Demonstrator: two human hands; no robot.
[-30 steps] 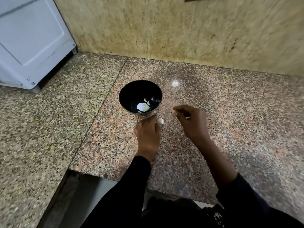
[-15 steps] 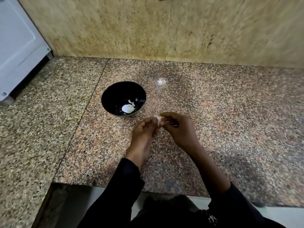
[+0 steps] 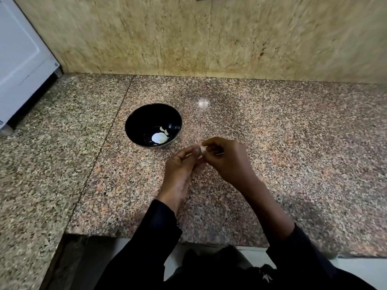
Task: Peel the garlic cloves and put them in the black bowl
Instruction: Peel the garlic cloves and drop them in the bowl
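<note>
above a speckled granite counter point(image 3: 293, 164), my left hand point(image 3: 180, 170) and right hand point(image 3: 228, 160) meet, black sleeves pushed back from the wrists. the fingertips of both hands pinch one small pale garlic clove point(image 3: 202, 149) between them, my left from below, my right curled over it from above. just beyond the clove and to the left, the black bowl point(image 3: 134, 124) stands on the counter, a few pale peeled cloves point(image 3: 163, 130) lying near its bottom. behind it rises a tan stone wall point(image 3: 209, 38), with a white appliance point(image 3: 18, 59) at far left
</note>
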